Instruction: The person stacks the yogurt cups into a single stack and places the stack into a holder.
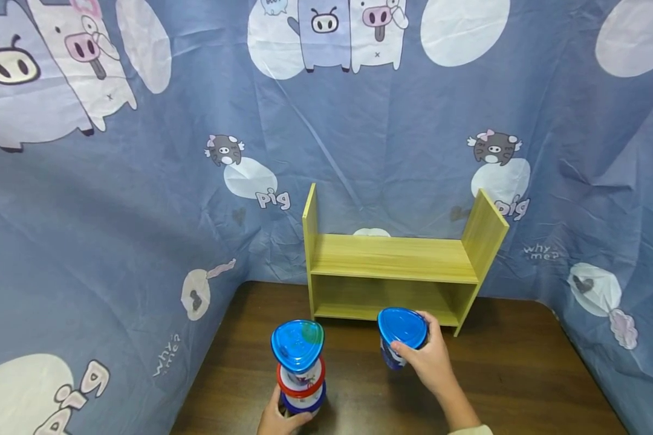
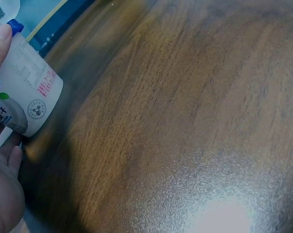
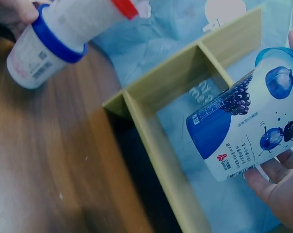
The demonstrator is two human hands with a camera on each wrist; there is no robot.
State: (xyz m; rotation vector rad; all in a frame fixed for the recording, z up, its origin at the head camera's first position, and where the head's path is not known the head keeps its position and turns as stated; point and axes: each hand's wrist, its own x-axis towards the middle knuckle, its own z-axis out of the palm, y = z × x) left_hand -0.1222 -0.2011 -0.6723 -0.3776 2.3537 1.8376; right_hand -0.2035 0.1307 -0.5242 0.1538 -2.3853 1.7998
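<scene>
My left hand (image 1: 280, 420) grips the lowest cup (image 2: 32, 82) of a stack, a white cup printed with blueberries and rimmed in dark blue. On it stands a cup with a red lid (image 1: 303, 386), and on top one with a rounded-triangular bright blue lid (image 1: 297, 345). To the right, my right hand (image 1: 428, 361) holds a yogurt cup (image 3: 246, 119) with the same kind of blue lid, thumb and fingers around its sides near the lid. Blueberries and a blackberry decorate this cup. It is raised in front of the shelf, apart from the stack.
A light wooden two-level shelf (image 1: 394, 257) with upright side panels stands at the back of the dark brown table (image 1: 500, 374). Blue cloth (image 1: 381, 145) with pig drawings hangs behind it and along both sides.
</scene>
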